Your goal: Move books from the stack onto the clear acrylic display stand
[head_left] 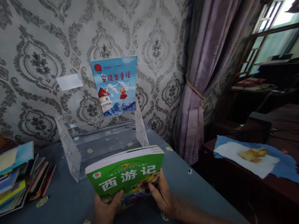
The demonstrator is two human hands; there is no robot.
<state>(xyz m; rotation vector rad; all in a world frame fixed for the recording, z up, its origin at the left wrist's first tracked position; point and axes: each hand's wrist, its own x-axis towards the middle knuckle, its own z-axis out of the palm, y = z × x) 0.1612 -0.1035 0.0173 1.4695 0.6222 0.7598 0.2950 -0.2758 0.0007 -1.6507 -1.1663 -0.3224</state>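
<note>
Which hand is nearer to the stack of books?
Left. The left hand, right of the stack of books, holds the green paperback by its left side; the right hand holds its right side, farther from the stack.

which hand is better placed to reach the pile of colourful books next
Probably the left hand: it is nearer the pile of colourful books. The right hand is farther; both hold the thick green paperback.

Got thick green book (127, 176) on my end, closed, cover tilted up at me. Big white Chinese title runs just beyond left thumb (117, 198) and right thumb (155, 192); colorful art between them, partly covered. Pale page edges up top, farthest from thumbs.
</note>
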